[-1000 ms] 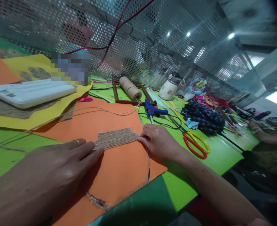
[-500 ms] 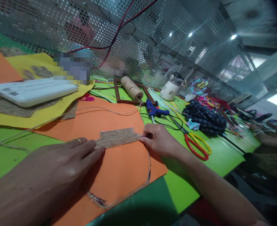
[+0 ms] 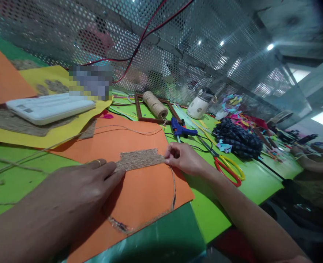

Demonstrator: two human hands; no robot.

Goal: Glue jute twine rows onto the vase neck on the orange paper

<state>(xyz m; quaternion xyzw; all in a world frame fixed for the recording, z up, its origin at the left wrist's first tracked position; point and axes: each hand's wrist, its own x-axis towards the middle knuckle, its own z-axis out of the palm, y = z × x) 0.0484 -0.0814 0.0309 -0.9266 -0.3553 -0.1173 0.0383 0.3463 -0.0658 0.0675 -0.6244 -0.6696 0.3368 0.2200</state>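
Twine patch partly laid on the orange sheet, both hands at its ends.

I saw several rows already packed into a flat patch near the sheet's middle; a loose strand curved off the patch's right end toward the sheet's near edge, so I judged more remained to lay. My left hand lay flat, fingertips pressing the patch's left end; my right hand pinched the strand at its right end. Beyond the patch sat the spool, glue gun and scissors.

Left hand lies flat, fingers extended (ring on one), while right hand pinches, fingers curled.
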